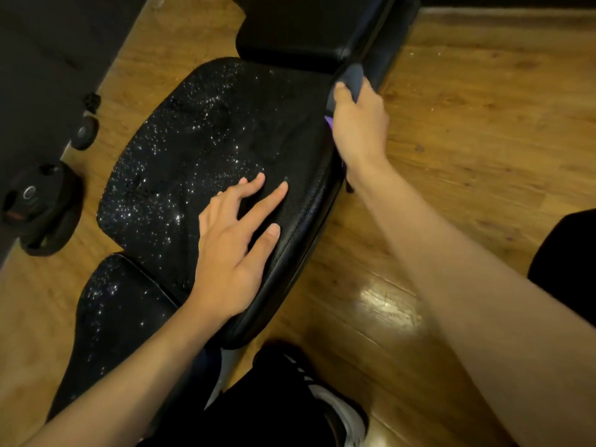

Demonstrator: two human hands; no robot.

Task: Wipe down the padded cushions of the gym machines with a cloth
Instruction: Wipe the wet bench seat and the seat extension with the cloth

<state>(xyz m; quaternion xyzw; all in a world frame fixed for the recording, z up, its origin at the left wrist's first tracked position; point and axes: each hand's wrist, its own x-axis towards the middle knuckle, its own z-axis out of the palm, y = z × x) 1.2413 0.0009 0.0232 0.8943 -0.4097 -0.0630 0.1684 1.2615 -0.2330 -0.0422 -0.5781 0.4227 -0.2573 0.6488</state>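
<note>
Dark grey-blue cloth (353,79) sits bunched at the far right edge of the large black padded seat cushion (193,140), where that cushion meets a smooth black upholstered pad (290,37) beyond it. The right hand (359,127) grips the cloth, with the thumb curled over the fabric's near side and the other fingers wrapped out of sight behind it. A small purple scrap (329,122) shows just under this hand against the cushion's edge; what it is cannot be told. The left hand (232,253) lies flat on the seat cushion near its front right edge, fingers straight and spread, holding nothing. Bright specks cover the cushion's left and middle, while the strip along its right edge looks plain black. A smaller black padded cushion (119,317) with the same speckling lies just beside the seat's near left corner. A dark bar (377,30) runs away from the cloth toward the top. On the wooden plank floor (483,124) left of the seat rests a black round weight plate (35,208), and a black-and-white shoe (338,411) stands at the bottom.
</note>
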